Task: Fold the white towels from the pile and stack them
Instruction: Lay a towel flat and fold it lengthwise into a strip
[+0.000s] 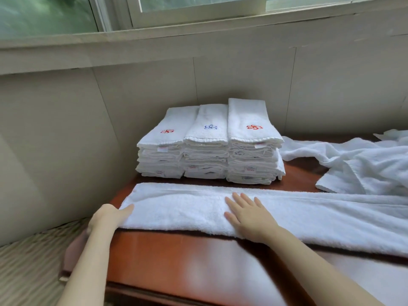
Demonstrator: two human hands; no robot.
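Observation:
A long white towel (176,208), folded lengthwise into a strip, lies across the brown table (176,257) and runs off to the right. My left hand (108,217) holds the strip's left end, thumb on top and fingers hidden under the cloth. My right hand (247,214) lies flat on the strip near its middle, fingers straight and spread. Behind the strip stand three side-by-side stacks of folded white towels (209,146) with red and blue embroidered logos. A loose pile of unfolded white towels (362,164) lies at the right.
The table stands in a corner against a beige panelled wall (66,129) under a window (176,9). Its left edge drops to a striped carpet (33,261). The glossy front part of the table shows bare wood.

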